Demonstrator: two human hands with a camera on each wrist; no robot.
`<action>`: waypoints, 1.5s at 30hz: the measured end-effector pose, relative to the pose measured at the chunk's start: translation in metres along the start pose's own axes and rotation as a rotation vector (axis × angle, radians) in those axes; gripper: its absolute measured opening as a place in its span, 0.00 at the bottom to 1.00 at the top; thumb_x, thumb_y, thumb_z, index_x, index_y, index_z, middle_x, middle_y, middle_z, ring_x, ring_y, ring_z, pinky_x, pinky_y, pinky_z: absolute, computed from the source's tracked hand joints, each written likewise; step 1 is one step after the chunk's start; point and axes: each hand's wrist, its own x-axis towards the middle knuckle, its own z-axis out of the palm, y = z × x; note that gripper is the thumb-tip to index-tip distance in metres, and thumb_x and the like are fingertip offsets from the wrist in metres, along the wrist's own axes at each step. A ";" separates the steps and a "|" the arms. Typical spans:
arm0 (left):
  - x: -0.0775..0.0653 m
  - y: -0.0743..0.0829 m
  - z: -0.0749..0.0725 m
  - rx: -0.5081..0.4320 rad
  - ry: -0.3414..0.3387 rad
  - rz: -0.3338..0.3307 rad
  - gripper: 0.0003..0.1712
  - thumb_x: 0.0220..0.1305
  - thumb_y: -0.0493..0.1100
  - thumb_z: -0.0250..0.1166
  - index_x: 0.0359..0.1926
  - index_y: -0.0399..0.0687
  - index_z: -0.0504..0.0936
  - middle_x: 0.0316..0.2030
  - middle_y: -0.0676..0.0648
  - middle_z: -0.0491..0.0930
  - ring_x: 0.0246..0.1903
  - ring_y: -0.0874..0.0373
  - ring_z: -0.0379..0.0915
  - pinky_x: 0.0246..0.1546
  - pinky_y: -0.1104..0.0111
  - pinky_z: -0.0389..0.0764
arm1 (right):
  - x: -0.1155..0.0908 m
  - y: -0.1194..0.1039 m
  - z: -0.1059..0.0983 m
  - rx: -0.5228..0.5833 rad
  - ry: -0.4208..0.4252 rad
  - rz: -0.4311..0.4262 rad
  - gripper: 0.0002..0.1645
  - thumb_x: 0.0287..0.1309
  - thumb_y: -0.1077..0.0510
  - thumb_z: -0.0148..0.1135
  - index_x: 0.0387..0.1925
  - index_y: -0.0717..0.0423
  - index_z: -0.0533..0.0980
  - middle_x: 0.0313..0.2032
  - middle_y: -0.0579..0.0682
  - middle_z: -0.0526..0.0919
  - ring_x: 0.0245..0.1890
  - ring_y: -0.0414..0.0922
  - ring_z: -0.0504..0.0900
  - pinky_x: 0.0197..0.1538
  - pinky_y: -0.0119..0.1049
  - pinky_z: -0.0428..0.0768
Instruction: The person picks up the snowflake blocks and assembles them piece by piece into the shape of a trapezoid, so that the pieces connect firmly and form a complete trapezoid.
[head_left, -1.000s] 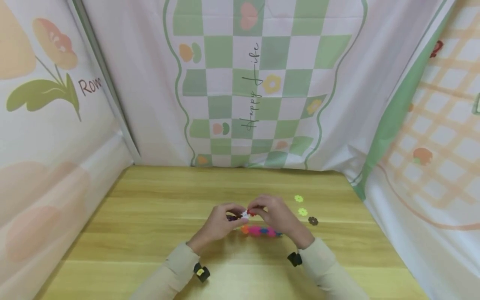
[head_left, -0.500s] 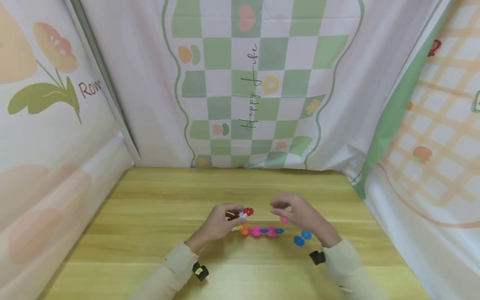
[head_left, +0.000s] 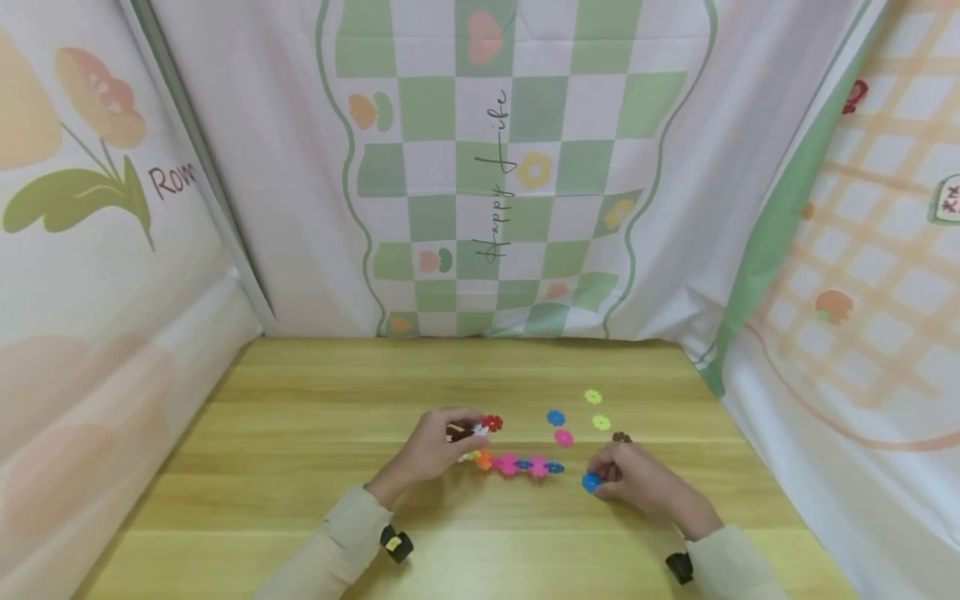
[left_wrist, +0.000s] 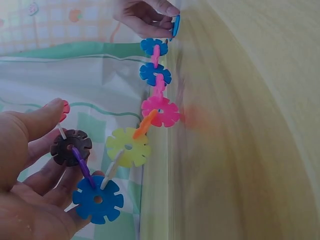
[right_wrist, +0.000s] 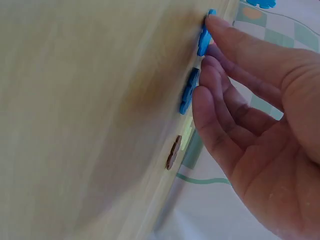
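My left hand [head_left: 438,446] holds one end of a chain of slotted plastic flower discs [left_wrist: 127,147]. A red disc [head_left: 492,422] and a white disc [head_left: 480,430] stick out by its fingertips. In the left wrist view, a dark brown disc [left_wrist: 65,150], a purple one and a blue disc [left_wrist: 98,199] hang by my fingers. From there the chain runs through yellow and orange to pink and blue discs [head_left: 537,466] at the table. My right hand [head_left: 633,477] pinches a loose blue disc [head_left: 591,482] between thumb and fingers, low at the table. Another blue disc [right_wrist: 189,91] lies by its fingers.
Beyond the right hand lie two yellow-green discs [head_left: 601,422], a brown disc [head_left: 621,437], a pink disc [head_left: 563,437] and a blue disc [head_left: 555,417] on the wooden table [head_left: 337,392]. Printed cloth [head_left: 487,275] hangs along the table's back and sides.
My right hand has let go of the red disc, which stays on the chain, and has moved right and nearer to a blue disc. The left hand keeps its hold almost in place.
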 end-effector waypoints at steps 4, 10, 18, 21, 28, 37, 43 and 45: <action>-0.001 0.000 -0.001 0.001 -0.002 -0.007 0.21 0.71 0.48 0.71 0.60 0.44 0.85 0.51 0.44 0.88 0.49 0.54 0.84 0.50 0.70 0.87 | 0.002 0.000 0.003 0.031 0.033 0.046 0.11 0.58 0.63 0.77 0.37 0.57 0.81 0.34 0.46 0.84 0.33 0.35 0.80 0.37 0.28 0.84; -0.001 0.000 -0.001 -0.002 -0.001 -0.011 0.20 0.71 0.48 0.71 0.59 0.45 0.85 0.50 0.45 0.88 0.48 0.54 0.84 0.51 0.69 0.87 | 0.020 -0.013 -0.001 0.076 0.194 0.092 0.05 0.65 0.60 0.72 0.38 0.54 0.82 0.34 0.45 0.86 0.34 0.36 0.83 0.39 0.28 0.86; 0.000 -0.001 -0.001 -0.018 0.001 -0.007 0.21 0.72 0.47 0.71 0.60 0.43 0.85 0.51 0.42 0.88 0.47 0.53 0.86 0.47 0.71 0.88 | 0.056 -0.054 -0.008 0.314 0.228 0.065 0.14 0.68 0.53 0.71 0.47 0.59 0.84 0.37 0.54 0.89 0.39 0.55 0.90 0.42 0.44 0.92; 0.001 -0.002 -0.001 -0.010 -0.004 0.004 0.22 0.71 0.47 0.71 0.61 0.42 0.85 0.51 0.42 0.88 0.46 0.53 0.86 0.46 0.72 0.89 | 0.065 -0.069 -0.007 0.388 0.229 0.069 0.16 0.68 0.52 0.71 0.48 0.60 0.84 0.37 0.56 0.90 0.39 0.59 0.90 0.42 0.47 0.92; 0.001 0.003 -0.004 0.065 -0.004 0.042 0.21 0.71 0.44 0.71 0.60 0.40 0.85 0.52 0.40 0.87 0.40 0.58 0.85 0.39 0.73 0.88 | 0.079 -0.089 0.002 0.493 0.226 0.098 0.17 0.67 0.55 0.72 0.47 0.65 0.83 0.36 0.57 0.91 0.38 0.59 0.90 0.45 0.49 0.92; 0.003 0.009 -0.008 0.149 -0.013 0.080 0.20 0.70 0.45 0.72 0.59 0.40 0.86 0.54 0.42 0.88 0.44 0.57 0.84 0.41 0.74 0.86 | 0.084 -0.090 0.010 0.544 0.250 0.086 0.14 0.68 0.58 0.71 0.46 0.66 0.83 0.36 0.59 0.90 0.35 0.50 0.91 0.44 0.46 0.92; 0.003 0.011 -0.008 0.196 -0.025 0.111 0.19 0.70 0.44 0.71 0.58 0.42 0.87 0.52 0.44 0.89 0.41 0.60 0.83 0.40 0.74 0.86 | 0.085 -0.090 0.014 0.550 0.240 0.084 0.14 0.68 0.58 0.71 0.46 0.67 0.83 0.36 0.59 0.90 0.34 0.46 0.90 0.43 0.40 0.92; 0.003 0.013 -0.007 0.210 -0.025 0.124 0.19 0.70 0.42 0.71 0.58 0.42 0.87 0.51 0.44 0.89 0.39 0.62 0.82 0.38 0.75 0.86 | 0.085 -0.091 0.014 0.542 0.234 0.079 0.15 0.68 0.58 0.70 0.46 0.68 0.83 0.36 0.60 0.90 0.34 0.46 0.90 0.42 0.39 0.92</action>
